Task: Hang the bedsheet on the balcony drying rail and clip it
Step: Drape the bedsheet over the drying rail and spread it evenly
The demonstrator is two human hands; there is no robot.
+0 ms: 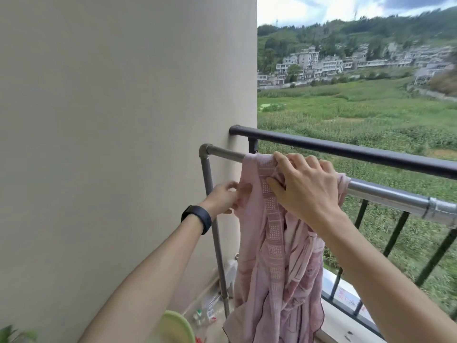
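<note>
Pink bedsheet: bunched, draped over grey drying rail, hanging down. Right hand: clamped on sheet atop rail. Left hand: pinching sheet's left edge. Black wristband: no legible writing.

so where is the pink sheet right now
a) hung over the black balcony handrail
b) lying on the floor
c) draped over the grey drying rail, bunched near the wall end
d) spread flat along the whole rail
c: the pink sheet hangs bunched over the grey drying rail, with the right hand on top of it and the left hand at its edge.
</note>
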